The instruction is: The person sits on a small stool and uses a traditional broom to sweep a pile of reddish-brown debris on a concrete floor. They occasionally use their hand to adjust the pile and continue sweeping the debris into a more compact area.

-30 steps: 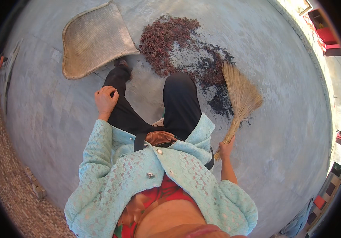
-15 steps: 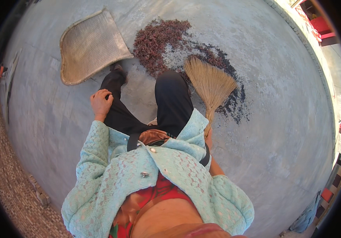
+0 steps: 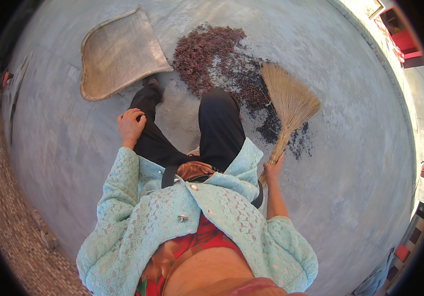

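Head view: The right hand [image 3: 272,168] has its fingers clenched round the handle of a straw broom [image 3: 291,96], its bristles over the right side of dark grains [image 3: 267,129] beside a reddish heap [image 3: 199,59] on the floor [image 3: 360,128]. Left hand [image 3: 132,126] rests on the left leg [image 3: 160,143], fingers loosely curled, empty. Judged step: sweeping; the next stroke appears to call for low bristles.

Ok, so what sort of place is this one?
Likely an outdoor yard or terrace: a wide grey floor with a loose reddish heap on it, a brown brick-like surface at left, bright daylight at right.
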Action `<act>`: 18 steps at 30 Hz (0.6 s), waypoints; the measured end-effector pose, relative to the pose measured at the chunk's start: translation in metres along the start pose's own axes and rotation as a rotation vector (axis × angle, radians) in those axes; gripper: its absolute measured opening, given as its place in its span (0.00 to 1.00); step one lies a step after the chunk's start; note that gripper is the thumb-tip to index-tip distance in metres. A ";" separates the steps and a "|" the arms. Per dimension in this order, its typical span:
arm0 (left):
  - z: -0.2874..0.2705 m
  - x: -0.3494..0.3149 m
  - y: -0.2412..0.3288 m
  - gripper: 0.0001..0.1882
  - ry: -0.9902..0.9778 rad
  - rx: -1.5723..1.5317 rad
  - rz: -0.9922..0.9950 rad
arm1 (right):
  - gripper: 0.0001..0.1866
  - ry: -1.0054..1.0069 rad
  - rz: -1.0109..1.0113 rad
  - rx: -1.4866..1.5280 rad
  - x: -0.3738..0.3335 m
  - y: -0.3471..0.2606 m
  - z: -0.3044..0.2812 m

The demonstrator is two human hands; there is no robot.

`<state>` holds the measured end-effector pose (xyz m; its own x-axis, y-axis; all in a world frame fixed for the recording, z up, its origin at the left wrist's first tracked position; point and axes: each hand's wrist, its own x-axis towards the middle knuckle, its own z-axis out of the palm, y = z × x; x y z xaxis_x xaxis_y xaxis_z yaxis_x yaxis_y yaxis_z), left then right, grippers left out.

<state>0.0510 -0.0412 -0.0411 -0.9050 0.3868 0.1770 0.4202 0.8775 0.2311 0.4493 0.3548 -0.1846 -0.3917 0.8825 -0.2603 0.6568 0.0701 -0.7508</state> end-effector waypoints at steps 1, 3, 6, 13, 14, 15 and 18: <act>0.000 0.000 0.000 0.07 0.001 -0.002 0.001 | 0.56 0.058 -0.043 0.036 0.009 0.000 0.000; -0.001 -0.001 0.000 0.07 0.004 0.000 0.002 | 0.55 0.011 0.111 0.059 0.026 -0.002 0.000; -0.004 -0.003 -0.003 0.06 0.005 -0.003 0.000 | 0.52 -0.047 0.187 0.079 0.040 -0.010 0.016; 0.000 -0.003 -0.004 0.06 0.011 -0.030 0.005 | 0.45 -0.123 -0.023 0.076 0.008 0.014 0.074; 0.001 -0.004 -0.003 0.06 0.010 -0.037 -0.003 | 0.42 -0.179 -0.002 0.050 0.002 0.016 0.077; 0.000 -0.003 -0.002 0.06 0.011 -0.044 -0.011 | 0.38 -0.233 0.016 0.025 -0.003 0.017 0.079; -0.002 -0.003 -0.001 0.06 0.005 -0.050 0.003 | 0.41 -0.254 -0.019 0.141 -0.010 0.015 0.069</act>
<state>0.0533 -0.0438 -0.0401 -0.9036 0.3876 0.1824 0.4255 0.8612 0.2782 0.4184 0.3144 -0.2351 -0.5639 0.7353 -0.3758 0.5585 0.0043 -0.8295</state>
